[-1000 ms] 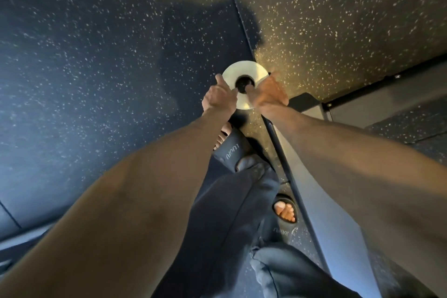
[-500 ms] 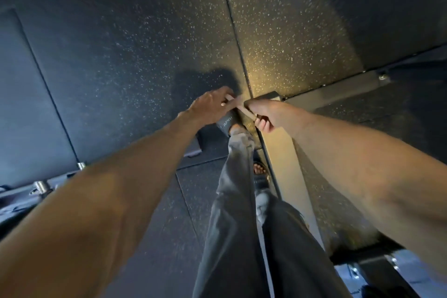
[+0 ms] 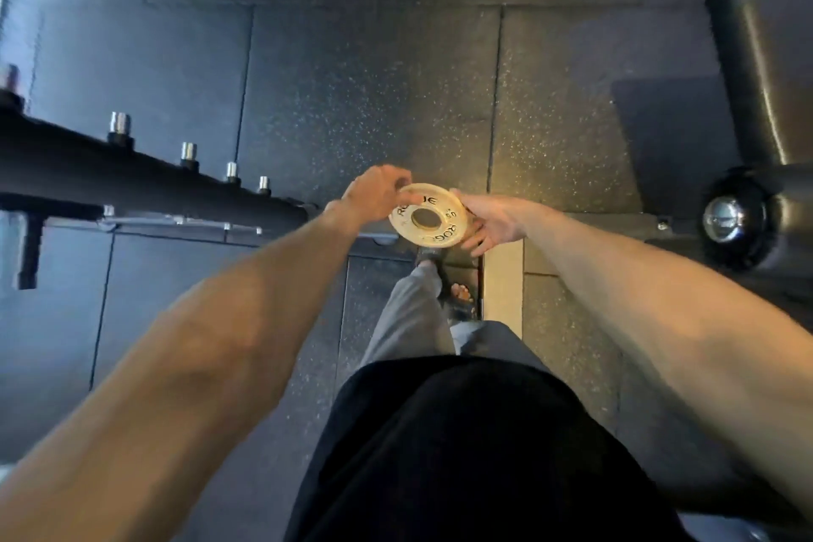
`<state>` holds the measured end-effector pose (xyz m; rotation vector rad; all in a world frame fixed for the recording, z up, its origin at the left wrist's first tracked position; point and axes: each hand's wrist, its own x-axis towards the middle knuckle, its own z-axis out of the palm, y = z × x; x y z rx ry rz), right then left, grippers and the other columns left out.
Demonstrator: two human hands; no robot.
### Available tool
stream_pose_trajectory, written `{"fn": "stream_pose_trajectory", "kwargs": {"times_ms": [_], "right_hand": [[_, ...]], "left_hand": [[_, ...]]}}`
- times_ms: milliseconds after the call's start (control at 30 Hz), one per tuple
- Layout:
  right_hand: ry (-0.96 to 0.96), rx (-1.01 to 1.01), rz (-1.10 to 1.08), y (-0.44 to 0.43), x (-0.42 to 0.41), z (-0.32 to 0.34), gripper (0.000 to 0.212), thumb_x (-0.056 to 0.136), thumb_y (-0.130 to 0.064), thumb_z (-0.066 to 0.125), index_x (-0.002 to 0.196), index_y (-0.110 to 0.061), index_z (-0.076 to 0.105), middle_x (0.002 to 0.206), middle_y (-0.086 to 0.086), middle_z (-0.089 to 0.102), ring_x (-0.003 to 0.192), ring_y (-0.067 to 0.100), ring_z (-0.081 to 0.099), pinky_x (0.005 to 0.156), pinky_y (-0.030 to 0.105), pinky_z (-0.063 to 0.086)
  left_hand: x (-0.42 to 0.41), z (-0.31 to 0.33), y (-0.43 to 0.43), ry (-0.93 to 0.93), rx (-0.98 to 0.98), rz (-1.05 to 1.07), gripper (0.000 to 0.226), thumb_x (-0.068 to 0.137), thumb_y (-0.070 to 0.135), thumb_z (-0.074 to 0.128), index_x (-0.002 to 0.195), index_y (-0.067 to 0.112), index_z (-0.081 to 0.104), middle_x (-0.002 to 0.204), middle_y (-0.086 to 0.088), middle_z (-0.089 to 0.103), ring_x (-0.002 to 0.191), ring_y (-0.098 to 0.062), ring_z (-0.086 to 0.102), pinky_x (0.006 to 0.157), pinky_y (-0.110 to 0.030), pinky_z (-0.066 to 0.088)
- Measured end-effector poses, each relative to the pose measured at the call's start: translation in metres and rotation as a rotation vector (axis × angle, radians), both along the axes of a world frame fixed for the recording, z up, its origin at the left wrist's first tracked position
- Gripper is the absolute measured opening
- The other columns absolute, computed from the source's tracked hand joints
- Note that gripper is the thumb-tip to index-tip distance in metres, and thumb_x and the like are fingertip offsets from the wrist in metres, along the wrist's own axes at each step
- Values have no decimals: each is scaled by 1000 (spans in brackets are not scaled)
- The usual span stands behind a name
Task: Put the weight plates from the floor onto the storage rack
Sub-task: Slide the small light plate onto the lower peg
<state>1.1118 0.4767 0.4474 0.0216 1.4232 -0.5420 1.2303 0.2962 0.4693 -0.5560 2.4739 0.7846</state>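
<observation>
now both hands [image 3: 378,194] on white weight plate [image 3: 429,216]

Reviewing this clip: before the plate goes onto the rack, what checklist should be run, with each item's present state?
1. Both hands on the weight plate: ok. The left hand grips its far rim and the right hand holds its right rim.
2. Plate off the floor: ok.
3. Centre hole uncovered: ok. No finger lies over it.
4. Free peg on the storage rack: ok. The nearest peg is bare.
5. Plate lined up with a peg: not ok. It is held beyond the rack's right end.
6. Foot clear if the plate drops: cannot tell.
</observation>
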Motion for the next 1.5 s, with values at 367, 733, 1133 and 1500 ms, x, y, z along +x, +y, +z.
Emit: {"fn": "stream_pose_trajectory", "kwargs": {"times_ms": [367, 733, 1133, 1500], "right_hand": [[316, -398, 350, -106, 188, 64, 24, 99, -36, 58, 103, -13, 62, 90, 10, 68, 68, 21, 68, 62, 41, 62], [394, -682, 841, -194, 499, 107, 7, 93, -17, 66, 89, -11, 64, 93, 15, 70, 80, 34, 71, 69, 60, 59], [468, -649, 1099, -237, 741, 108, 13, 91, -19, 61, 87, -9, 68, 92, 16, 75, 79, 30, 75, 67, 54, 61], [542, -616, 1021, -412, 851, 94, 17, 94, -18, 60, 103, -5, 68, 88, 10, 70, 71, 24, 70, 56, 37, 60]], "left_hand": [[271, 52, 9, 153, 302, 1278, 18, 96, 22, 62, 89, 6, 61, 92, -12, 62, 86, -27, 66, 73, -41, 54], [580, 102, 36, 415, 278, 1917, 27, 93, 30, 67, 91, 3, 65, 84, -13, 67, 65, -29, 69, 63, -50, 61], [798, 86, 12, 355, 284, 2067, 28, 96, 26, 55, 76, 8, 63, 87, -13, 70, 71, -24, 66, 42, -23, 51], [908, 61, -178, 245, 325, 1997, 27, 94, 13, 51, 104, -3, 70, 102, -20, 72, 82, -33, 73, 52, -39, 60]]}}
